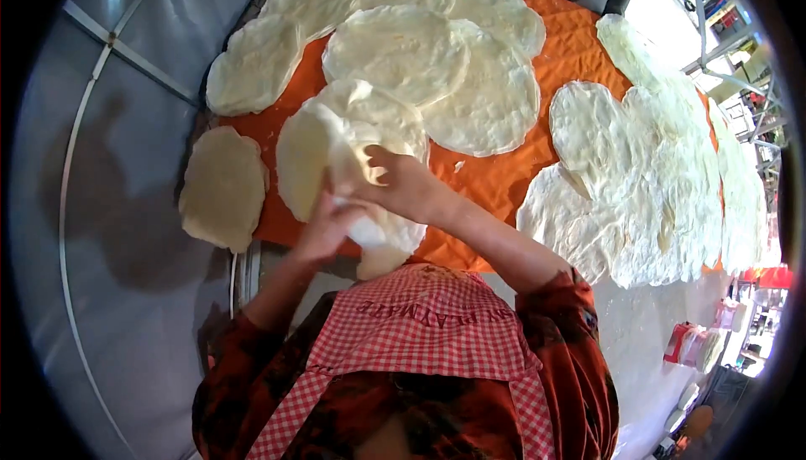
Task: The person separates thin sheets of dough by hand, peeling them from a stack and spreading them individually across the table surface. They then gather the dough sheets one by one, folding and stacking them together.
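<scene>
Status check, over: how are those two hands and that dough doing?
Left hand and right hand on a thin dough sheet. Sheet limp, partly blurred. More flat sheets on orange cloth around. Nothing seen in the way.

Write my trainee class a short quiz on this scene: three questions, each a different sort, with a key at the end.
1. What colour is the cloth under the dough sheets?
A) Blue
B) Orange
C) Green

2. True or false: both hands are well away from the dough.

3. Fill in the blank: a lone sheet lies apart from the others, at the ___ end of the cloth as seen in the picture.

Key
1. B
2. False: the left hand and right hand are both on dough.
3. left
</scene>
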A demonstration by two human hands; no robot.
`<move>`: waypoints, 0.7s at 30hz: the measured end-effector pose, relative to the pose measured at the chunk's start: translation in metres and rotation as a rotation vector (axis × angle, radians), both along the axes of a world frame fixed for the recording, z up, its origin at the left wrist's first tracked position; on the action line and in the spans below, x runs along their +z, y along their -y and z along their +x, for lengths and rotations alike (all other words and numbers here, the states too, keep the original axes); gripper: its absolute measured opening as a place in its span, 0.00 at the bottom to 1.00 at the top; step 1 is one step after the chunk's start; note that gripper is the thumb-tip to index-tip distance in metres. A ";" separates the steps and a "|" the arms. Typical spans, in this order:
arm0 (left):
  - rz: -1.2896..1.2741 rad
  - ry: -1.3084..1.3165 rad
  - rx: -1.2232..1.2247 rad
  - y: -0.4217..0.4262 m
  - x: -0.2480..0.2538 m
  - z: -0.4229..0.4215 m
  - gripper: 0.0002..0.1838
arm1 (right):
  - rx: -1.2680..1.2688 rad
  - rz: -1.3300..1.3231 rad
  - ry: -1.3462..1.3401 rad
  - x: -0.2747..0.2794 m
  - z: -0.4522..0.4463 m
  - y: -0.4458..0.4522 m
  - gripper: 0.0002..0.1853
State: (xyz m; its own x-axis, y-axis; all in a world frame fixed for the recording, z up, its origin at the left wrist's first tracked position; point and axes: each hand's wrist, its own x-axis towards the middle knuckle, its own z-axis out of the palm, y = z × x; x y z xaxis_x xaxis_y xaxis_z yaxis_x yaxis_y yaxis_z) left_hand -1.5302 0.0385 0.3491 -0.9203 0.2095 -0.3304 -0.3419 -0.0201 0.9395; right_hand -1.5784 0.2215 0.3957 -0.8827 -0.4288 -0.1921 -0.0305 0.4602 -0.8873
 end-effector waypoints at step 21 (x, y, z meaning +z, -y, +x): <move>0.182 -0.597 -0.756 -0.047 -0.055 -0.006 0.14 | -0.708 0.307 -0.369 0.062 -0.054 -0.171 0.13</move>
State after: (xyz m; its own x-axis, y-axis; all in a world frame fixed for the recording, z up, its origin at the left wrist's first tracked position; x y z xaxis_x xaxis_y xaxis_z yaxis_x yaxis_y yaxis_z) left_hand -1.5358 0.0856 0.2942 -0.5283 0.8140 0.2416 0.2057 -0.1533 0.9665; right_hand -1.6325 0.3923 0.4574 -0.9518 0.2712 0.1431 0.0923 0.6985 -0.7096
